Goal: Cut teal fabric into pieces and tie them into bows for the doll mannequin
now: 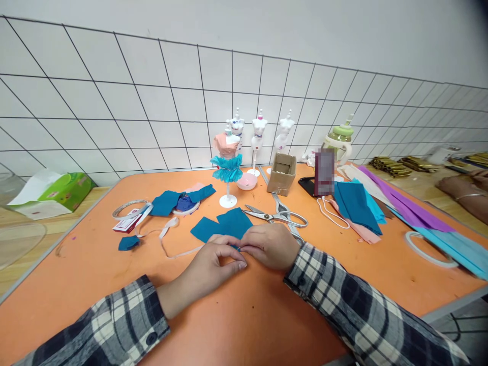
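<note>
My left hand [221, 256] and my right hand [269, 245] meet at the near edge of a teal piece of crepe paper or cloth [226, 223] on the table. My right fingers are pinched together at that edge. The left fingers curl in from the other side, closed at the same spot, with the thumb held a little lower. What lies between the fingertips is mostly hidden. Scissors [280, 217] rest just beyond my right hand. Left of the teal piece runs a pale ribbon [164, 236]. A small dress form [227, 175] with a peach top and turquoise ruffle stands behind.
Bare white dress forms [259, 133], a pink bowl [247, 181], a cardboard box [282, 174] and a phone [324, 173] stand toward the back. Folded teal material [354, 206] and a white ring [430, 249] lie right. At far right is another person's hand [463, 190].
</note>
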Motion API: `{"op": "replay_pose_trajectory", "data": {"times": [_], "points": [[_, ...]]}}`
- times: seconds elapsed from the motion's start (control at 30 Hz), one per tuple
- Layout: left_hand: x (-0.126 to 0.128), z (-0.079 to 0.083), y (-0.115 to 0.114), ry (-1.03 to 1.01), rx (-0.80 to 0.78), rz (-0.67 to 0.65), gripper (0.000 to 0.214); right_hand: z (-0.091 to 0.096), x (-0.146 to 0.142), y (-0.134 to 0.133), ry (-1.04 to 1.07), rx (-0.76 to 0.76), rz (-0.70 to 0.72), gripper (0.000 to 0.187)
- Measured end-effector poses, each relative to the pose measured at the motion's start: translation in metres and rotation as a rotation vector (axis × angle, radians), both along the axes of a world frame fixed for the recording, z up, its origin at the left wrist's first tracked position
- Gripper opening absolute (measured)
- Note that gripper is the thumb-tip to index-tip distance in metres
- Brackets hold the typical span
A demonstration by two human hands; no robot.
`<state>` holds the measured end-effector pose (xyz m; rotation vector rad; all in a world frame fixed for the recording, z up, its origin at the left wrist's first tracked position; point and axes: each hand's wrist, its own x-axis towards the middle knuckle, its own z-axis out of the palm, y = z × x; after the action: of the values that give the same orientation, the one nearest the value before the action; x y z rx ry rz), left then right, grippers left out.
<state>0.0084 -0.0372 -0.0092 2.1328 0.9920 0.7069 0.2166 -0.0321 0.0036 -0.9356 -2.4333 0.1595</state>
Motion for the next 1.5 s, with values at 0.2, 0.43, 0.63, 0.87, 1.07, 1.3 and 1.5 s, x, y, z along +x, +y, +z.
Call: {"op": "replay_pose_trajectory", "data": {"times": [0.2,0.43,0.63,0.87,1.07,1.3,1.5], "points": [[-0.003,0.009,-0.001,0.133,0.166,-0.122,0.012,0.000,0.000,0.000,0.099,-0.118,0.096,0.014],[-0.004,0.007,-0.003,0.144,0.084,-0.243,0.012,0.004,0.021,0.015,0.273,-0.230,-0.051,0.016],[-0.006,0.003,0.005,-0.062,0.027,-0.194,0.018,-0.002,0.008,0.008,0.324,-0.421,0.139,0.023],[-0.006,0.004,0.006,-0.039,0.032,-0.261,0.016,0.000,-0.005,0.000,0.275,-0.353,0.152,0.004],[-0.008,-0.002,0.005,-0.053,-0.025,-0.162,0.009,0.006,0.025,0.019,0.353,-0.310,-0.196,0.008],[-0.007,-0.002,0.005,-0.031,0.035,-0.267,0.010,-0.007,0.086,0.050,0.067,-0.220,-0.643,0.012],[-0.007,-0.002,0.006,-0.041,0.089,-0.286,0.011,-0.007,0.087,0.048,-0.048,-0.262,-0.605,0.014]]}}
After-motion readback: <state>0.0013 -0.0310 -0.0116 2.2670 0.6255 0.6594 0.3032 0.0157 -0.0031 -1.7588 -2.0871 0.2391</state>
